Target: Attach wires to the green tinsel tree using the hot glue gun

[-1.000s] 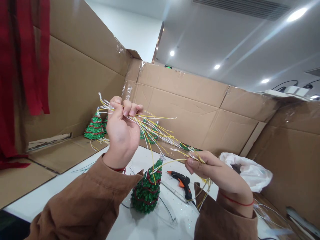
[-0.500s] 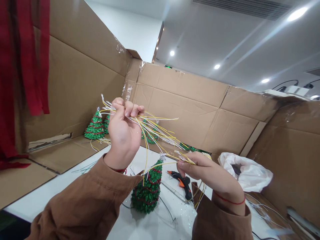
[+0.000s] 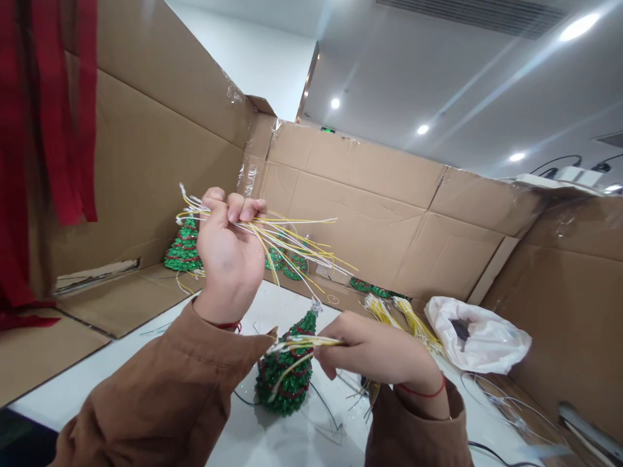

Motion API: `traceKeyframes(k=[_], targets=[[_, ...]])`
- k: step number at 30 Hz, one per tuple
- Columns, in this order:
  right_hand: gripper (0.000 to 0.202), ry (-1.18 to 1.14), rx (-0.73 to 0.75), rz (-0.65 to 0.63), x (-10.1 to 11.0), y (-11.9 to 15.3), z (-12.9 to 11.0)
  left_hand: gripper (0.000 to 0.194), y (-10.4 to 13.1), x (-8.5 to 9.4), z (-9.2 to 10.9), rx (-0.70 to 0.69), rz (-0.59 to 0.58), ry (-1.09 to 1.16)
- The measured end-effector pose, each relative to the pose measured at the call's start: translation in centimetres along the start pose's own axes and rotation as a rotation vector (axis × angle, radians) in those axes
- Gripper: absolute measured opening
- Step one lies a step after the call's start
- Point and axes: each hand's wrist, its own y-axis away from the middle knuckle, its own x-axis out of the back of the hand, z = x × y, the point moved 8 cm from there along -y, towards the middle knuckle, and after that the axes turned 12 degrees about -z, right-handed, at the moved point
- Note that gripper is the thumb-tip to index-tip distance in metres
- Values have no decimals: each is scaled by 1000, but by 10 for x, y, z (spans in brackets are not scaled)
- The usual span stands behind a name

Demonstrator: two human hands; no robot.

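Observation:
My left hand (image 3: pixel 231 250), raised at centre left, is closed around a bundle of yellow and white wires (image 3: pixel 296 243), whose loose ends fan out to the right. Lower down, my right hand (image 3: pixel 374 347) pinches a smaller bunch of yellow and white wires (image 3: pixel 304 342). Its ends point left, in front of a small green tree (image 3: pixel 287 383) with red garlands and a silvery top. The tree stands upright on the white table (image 3: pixel 263 441) between my forearms. My right hand is beside the tree; whether it touches it is unclear.
Cardboard walls (image 3: pixel 350 194) enclose the table. More green trees (image 3: pixel 183 250) stand at the back. Wire bundles (image 3: pixel 413 318) and a white plastic bag (image 3: pixel 479 334) lie at the right. Red ribbons (image 3: pixel 58 110) hang at the left; a black cable (image 3: pixel 491 452) runs at lower right.
My right hand has moved left and down with its wires, away from the other bundle, and now covers the orange and black glue gun. My left hand has shifted slightly left with its bundle.

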Motion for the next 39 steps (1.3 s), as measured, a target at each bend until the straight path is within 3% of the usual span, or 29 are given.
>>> traceKeyframes(k=[4, 7, 8, 12, 15, 18, 21, 26, 31, 36, 39], targets=[[20, 7, 8, -80, -5, 2, 1, 30, -12, 11, 13, -60, 24, 83], [26, -79, 163, -67, -1, 17, -5, 30, -21, 15, 20, -65, 4, 8], [29, -125, 225, -7, 4, 23, -7, 30, -22, 14, 20, -48, -15, -37], [41, -443, 384, 528, 40, 57, 5, 36, -15, -4, 3, 109, -118, -167], [38, -555, 445, 662, 46, 62, 8, 34, 0, -18, -20, 272, -224, -250], [35, -594, 495, 692, 49, 58, 3, 40, 17, -31, -40, 395, -420, -291], [33, -633, 544, 740, 52, 57, 1, 42, 30, -41, -45, 395, -597, -367], [34, -609, 520, 686, 49, 50, 1, 23, 34, -39, -40, 318, -565, -524], [34, -622, 531, 635, 47, 43, -3, 30, 32, -37, -34, 214, -456, -592], [35, -652, 525, 587, 44, 37, -6, 33, 37, -46, -46, 360, -599, -801], [35, -669, 522, 602, 45, 35, -4, 30, 38, -48, -46, 408, -654, -805]])
